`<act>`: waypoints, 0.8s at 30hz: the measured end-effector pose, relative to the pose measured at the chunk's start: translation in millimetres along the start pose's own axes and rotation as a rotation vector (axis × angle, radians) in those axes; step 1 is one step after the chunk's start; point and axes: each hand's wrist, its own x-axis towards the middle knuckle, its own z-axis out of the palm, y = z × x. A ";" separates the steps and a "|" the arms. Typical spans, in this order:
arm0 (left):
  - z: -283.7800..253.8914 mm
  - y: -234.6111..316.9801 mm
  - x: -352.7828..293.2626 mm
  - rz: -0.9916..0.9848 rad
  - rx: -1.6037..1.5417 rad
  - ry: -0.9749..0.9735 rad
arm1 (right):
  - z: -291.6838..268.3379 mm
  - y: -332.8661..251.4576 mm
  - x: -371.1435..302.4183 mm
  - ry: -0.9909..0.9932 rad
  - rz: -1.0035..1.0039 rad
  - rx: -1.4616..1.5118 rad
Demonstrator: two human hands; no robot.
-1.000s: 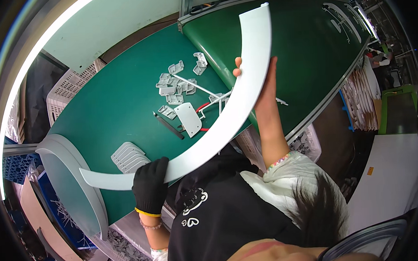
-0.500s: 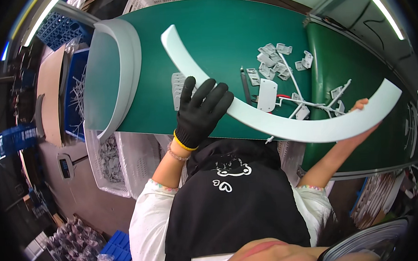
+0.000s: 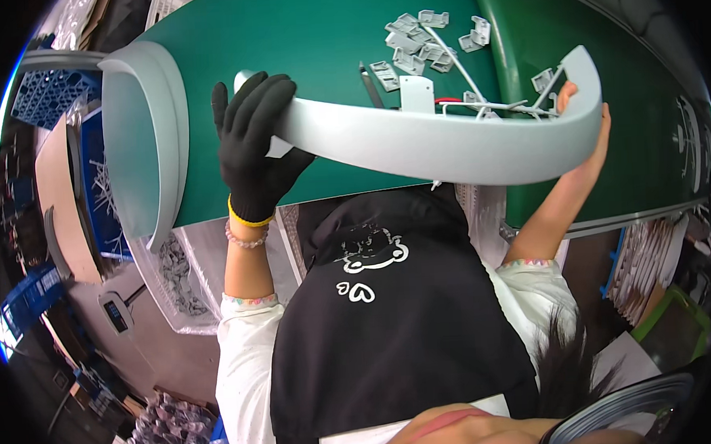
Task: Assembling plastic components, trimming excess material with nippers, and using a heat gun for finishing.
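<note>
Both hands hold a long, curved light-grey plastic strip point(image 3: 447, 142), its broad outer face turned toward me above the table's near edge. My left hand point(image 3: 258, 135), in a black knit glove with a yellow cuff, is wrapped round its left part. At the right end, my bare right hand point(image 3: 596, 144) grips from behind, with fingertips showing over the inner side. Beyond the strip are a small flat light-grey plate point(image 3: 417, 94), a slim black tool point(image 3: 371, 85), a red-handled item point(image 3: 448, 100) partly hidden, and thin branching plastic rods point(image 3: 461, 65).
Several small grey brackets point(image 3: 407, 41) lie on the green table point(image 3: 300, 42). More curved strips point(image 3: 179, 134) rest at its left end. Below them stands a plastic-lined crate point(image 3: 204, 308) of small grey parts, beside a blue bin point(image 3: 93, 198). A darker green surface point(image 3: 637, 130) adjoins at right.
The strip has tilted from lying nearly flat to showing its outer face, and its right end has risen. My left hand has moved left along it. The whole view has shifted.
</note>
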 end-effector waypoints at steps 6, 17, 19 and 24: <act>5.8 5.1 2.3 -0.078 -0.213 0.115 | 1.5 -7.5 -12.2 0.007 0.119 0.056; 5.0 13.0 -10.2 -0.295 -0.481 0.082 | -31.0 -27.7 -14.3 -0.168 0.180 0.067; 5.2 10.4 -12.2 -0.333 -0.482 0.076 | 14.9 -18.8 -39.3 0.110 0.050 0.035; -7.0 10.2 -21.3 -0.283 -0.368 0.027 | -0.7 -23.9 -41.0 -0.063 0.060 0.138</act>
